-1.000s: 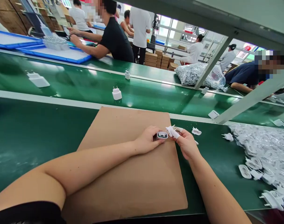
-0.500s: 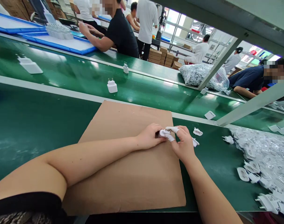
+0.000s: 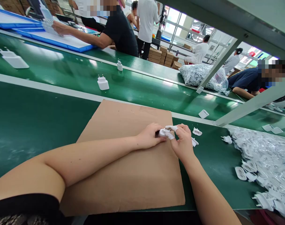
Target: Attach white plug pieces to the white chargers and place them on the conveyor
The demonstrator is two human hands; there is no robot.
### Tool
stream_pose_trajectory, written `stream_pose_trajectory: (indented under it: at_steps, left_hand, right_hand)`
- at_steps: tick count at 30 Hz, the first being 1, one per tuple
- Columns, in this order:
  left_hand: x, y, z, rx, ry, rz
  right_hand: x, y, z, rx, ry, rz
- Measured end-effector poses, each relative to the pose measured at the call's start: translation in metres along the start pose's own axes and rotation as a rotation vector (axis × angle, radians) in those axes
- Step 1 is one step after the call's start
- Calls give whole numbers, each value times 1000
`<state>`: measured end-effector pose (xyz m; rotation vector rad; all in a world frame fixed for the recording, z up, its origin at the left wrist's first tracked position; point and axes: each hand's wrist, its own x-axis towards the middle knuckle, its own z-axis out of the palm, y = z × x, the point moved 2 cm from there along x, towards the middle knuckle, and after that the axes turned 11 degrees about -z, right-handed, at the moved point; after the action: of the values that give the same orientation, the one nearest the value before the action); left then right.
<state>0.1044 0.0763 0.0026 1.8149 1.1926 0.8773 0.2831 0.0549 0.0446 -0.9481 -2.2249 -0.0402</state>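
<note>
Two hands meet over the far right corner of the cardboard sheet (image 3: 123, 156), both closed on one small white charger body (image 3: 162, 132). The left hand (image 3: 148, 136) pinches it from the left, fingers curled around its near end. The right hand (image 3: 183, 142), white cots on its thumb and forefinger, presses a plug piece against the body's right end, so little of either part shows between the fingertips.

A second ago the two parts were apart: the left hand held the body with its open end facing up, and the right hand held the pronged piece just beside it. Now they are pushed together, and the hands have stayed locked like that for the last half second. My reading is that the cap is seated or nearly so, and this unit is close to done.

Just off the cardboard's right edge, two loose plug pieces (image 3: 197, 131) lie on the green bench (image 3: 27, 125), one partly hidden behind the right hand. Farther right of the cardboard spreads a heap of bagged white parts (image 3: 262, 156). Beyond the cardboard's far edge runs the conveyor belt (image 3: 144, 90), where a finished charger (image 3: 102, 83) stands with its prongs up; it sits farther left than before, as the belt carries it along. Across the belt, other people work at their own stations.
</note>
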Motion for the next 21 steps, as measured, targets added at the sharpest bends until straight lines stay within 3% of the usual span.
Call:
stream_pose_trajectory:
  at_steps: [6, 13, 21]
  left_hand:
    - [0, 0, -1, -30, 7, -21]
    - [5, -2, -4, -109, -71, -158]
    - [-4, 5, 1, -151, -94, -101]
  right_hand:
    - [3, -1, -4, -111, -63, -39]
    - [6, -1, -4, -156, -107, 19]
    - [-9, 5, 1, -52, -120, 117]
